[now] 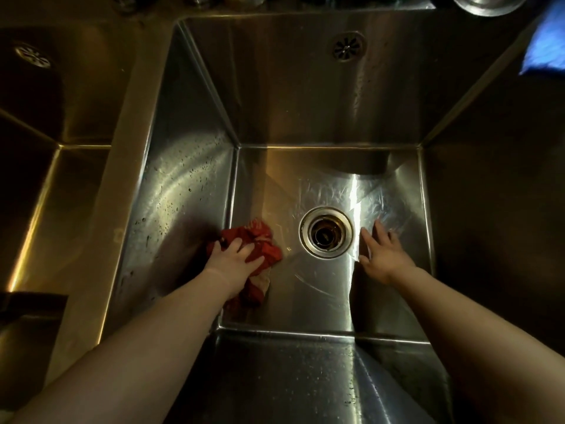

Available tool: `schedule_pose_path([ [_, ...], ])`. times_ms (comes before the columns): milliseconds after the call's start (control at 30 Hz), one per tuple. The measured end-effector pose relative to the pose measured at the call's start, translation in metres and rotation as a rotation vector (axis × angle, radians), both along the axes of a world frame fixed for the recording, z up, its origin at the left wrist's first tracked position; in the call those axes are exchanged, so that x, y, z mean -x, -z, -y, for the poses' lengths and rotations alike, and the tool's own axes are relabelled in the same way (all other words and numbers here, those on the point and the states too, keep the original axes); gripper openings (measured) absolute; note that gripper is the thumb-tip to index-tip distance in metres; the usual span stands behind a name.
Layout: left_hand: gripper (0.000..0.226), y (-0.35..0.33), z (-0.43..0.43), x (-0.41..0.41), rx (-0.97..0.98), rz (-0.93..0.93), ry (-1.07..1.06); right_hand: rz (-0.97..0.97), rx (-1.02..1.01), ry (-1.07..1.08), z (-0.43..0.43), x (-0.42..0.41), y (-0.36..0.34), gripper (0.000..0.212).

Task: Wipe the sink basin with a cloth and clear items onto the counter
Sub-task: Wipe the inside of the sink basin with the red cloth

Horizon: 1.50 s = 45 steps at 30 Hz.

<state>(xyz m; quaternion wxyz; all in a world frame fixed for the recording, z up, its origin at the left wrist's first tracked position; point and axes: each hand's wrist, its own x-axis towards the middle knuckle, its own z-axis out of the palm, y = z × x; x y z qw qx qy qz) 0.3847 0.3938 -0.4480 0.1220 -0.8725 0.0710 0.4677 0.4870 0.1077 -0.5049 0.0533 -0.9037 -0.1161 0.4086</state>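
Left hand (235,257) pressing red cloth (264,243) on sink floor (305,301), right hand (383,255) spread flat beside drain (325,232)

Dim overall, with a warm yellowish cast. Hard glare in a vertical streak down the floor of the sink basin (336,191), just right of the drain (326,231). Softer sheen on the left wall, speckled with droplets. Right wall nearly black. Deep shadow beside the left hand (235,260) and beneath the right hand (386,257). Strong wide-angle bending at the edges. Blurred blue patch (547,41) at top right, possibly motion-smeared. Golden highlights along the neighbouring basin (61,102) at left.
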Motion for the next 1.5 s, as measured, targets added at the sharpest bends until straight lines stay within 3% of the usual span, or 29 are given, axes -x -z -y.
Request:
schedule_pose_path([
  [100,0.100,-0.001,0.001,0.012,0.029,-0.108,-0.022,0.006,-0.008,-0.003,0.001,-0.001,0.000,0.067],
  [200,0.103,-0.001,0.000,0.013,0.033,-0.074,0.005,0.020,-0.011,-0.016,0.003,-0.001,0.003,0.067],
  [400,0.087,0.013,0.000,0.007,0.082,0.002,0.001,0.036,-0.005,-0.021,0.005,0.000,0.008,0.072],
  [533,0.065,0.012,-0.004,0.007,0.141,0.052,-0.012,0.045,-0.004,-0.028,0.006,0.000,0.008,0.074],
  [700,0.049,0.007,-0.005,0.013,0.190,-0.047,0.018,0.042,-0.015,-0.018,0.005,0.000,0.008,0.073],
  [800,0.060,0.006,-0.002,0.018,0.170,-0.114,0.017,0.049,-0.016,-0.019,0.005,0.001,0.008,0.075],
  [1000,0.066,0.016,0.000,0.011,0.108,0.044,0.046,0.053,-0.011,-0.019,0.005,0.002,0.009,0.074],
  [1167,0.106,0.022,-0.008,0.017,0.150,-0.019,-0.008,0.054,-0.015,-0.016,0.007,0.002,0.011,0.075],
  [1333,0.103,0.025,0.001,0.019,0.189,-0.036,-0.127,0.053,-0.011,-0.024,0.005,0.002,0.011,0.074],
  [1500,0.098,0.024,0.015,0.023,0.349,-0.073,-0.149,0.066,-0.013,-0.028,0.006,0.002,0.011,0.073],
])
